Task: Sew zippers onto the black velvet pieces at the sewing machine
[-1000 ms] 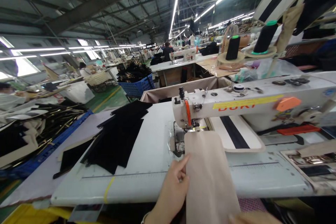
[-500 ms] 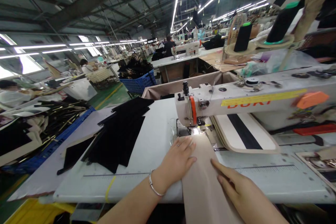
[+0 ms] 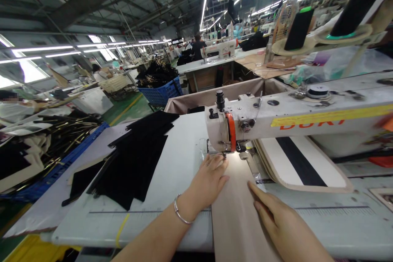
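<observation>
A long beige fabric piece [image 3: 236, 208] lies on the white sewing table [image 3: 172, 163], its far end under the head of the white sewing machine [image 3: 285, 120]. My left hand [image 3: 208, 180], with a bracelet on the wrist, rests flat on the left edge of the fabric, fingertips close to the needle area. My right hand [image 3: 276, 221] lies flat on the fabric's right side, fingers stretched toward the machine. Both hands press down and hold nothing.
A stack of black fabric pieces [image 3: 135, 155] lies on the table's left. A white and black striped piece [image 3: 301, 163] sits under the machine arm. Thread cones [image 3: 297, 28] stand behind. Blue crates [image 3: 159, 92] with dark goods and other people at machines fill the hall.
My left hand moved from the fabric's near edge up to the needle area and laid flat. My right hand came onto the fabric. The view moved closer to the machine.
</observation>
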